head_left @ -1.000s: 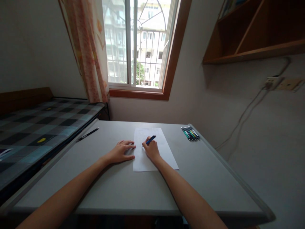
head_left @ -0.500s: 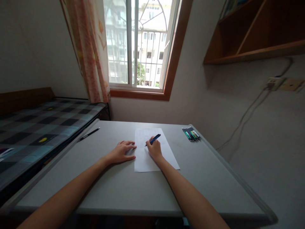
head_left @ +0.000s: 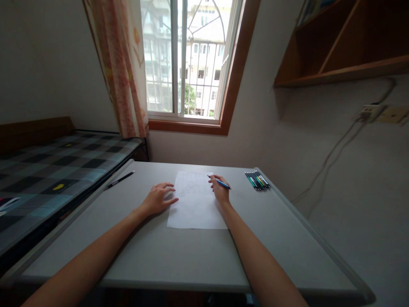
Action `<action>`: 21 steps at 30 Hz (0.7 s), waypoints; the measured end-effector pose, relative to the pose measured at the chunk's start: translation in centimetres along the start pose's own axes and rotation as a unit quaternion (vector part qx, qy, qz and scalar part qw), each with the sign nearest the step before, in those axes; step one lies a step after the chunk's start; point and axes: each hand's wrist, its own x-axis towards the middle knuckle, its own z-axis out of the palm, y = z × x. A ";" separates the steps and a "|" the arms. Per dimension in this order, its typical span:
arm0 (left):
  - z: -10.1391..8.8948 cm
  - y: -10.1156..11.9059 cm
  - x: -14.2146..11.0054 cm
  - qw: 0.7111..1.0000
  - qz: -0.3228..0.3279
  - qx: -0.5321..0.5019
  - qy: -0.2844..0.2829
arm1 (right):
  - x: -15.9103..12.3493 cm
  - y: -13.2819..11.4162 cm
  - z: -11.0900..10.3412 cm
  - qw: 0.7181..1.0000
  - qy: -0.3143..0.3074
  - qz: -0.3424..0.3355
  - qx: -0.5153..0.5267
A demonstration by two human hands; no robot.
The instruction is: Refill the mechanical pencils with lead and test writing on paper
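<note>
A: How are the fingers of your right hand (head_left: 221, 187) set?

B: They are closed around the blue pen (head_left: 223, 184), which you grip close to its tip. Your hand is at the right-hand edge of the paper (head_left: 194, 209), in its far half.

A: And your left hand (head_left: 157, 198)?

B: You have it open at the paper's left-hand edge, fingers loosely spread and the thumb apart from them. The thumb tip reaches over that edge; whether it presses down, I cannot tell.

A: Which way does your blue pen point?

B: Its tip points left and away from you, over the far right part of the paper. Its long axis slants from there down to the back end, which sticks out past the paper's right-hand edge, toward you. Whether the tip touches the paper, I cannot tell.

A: How does the paper lie in front of you?

B: Flat on the tabletop (head_left: 143, 251), its side edges running away from you, with faint marks in its far half. Well to its left lies a black pen (head_left: 120, 180), slanting away to the right. Well to its right, a row of pens (head_left: 257, 181) lies side by side.
</note>
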 end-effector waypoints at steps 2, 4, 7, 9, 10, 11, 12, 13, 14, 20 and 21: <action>0.2 -0.1 -0.1 1.000 0.000 -0.006 -0.006 | 0.4 0.2 -0.3 0.998 -0.007 0.039 0.039; 0.3 -0.1 -0.2 0.999 0.004 -0.012 -0.030 | 0.5 0.4 -0.4 0.995 -0.012 0.072 0.073; 0.5 0.1 -0.3 0.998 0.000 -0.011 -0.061 | 0.2 0.4 0.0 0.992 0.006 0.089 0.086; 0.6 0.0 -0.3 0.998 -0.004 -0.008 -0.068 | 0.0 0.3 0.2 0.994 0.009 0.076 0.081; 0.6 0.0 -0.3 0.998 -0.005 -0.007 -0.068 | -0.1 0.2 0.3 0.994 0.004 0.067 0.081; 0.6 0.0 -0.2 0.998 -0.005 -0.008 -0.068 | -0.2 0.1 0.3 0.995 -0.004 0.060 0.083; 0.6 -0.1 -0.2 0.998 -0.004 -0.009 -0.068 | -0.3 0.1 0.3 0.995 -0.011 0.055 0.087; 0.6 -0.1 -0.2 0.998 -0.003 -0.010 -0.067 | -0.3 0.0 0.3 0.994 -0.019 0.053 0.095; 0.6 -0.2 -0.2 0.998 -0.002 -0.011 -0.067 | -0.3 -0.1 0.3 0.993 -0.028 0.054 0.106; 0.6 -0.1 -0.2 0.998 0.003 -0.018 -0.063 | -0.4 -0.3 0.5 0.987 -0.073 0.063 0.125; 0.6 -0.1 -0.2 0.998 0.004 -0.018 -0.062 | -0.5 -0.3 0.5 0.989 -0.073 0.064 0.116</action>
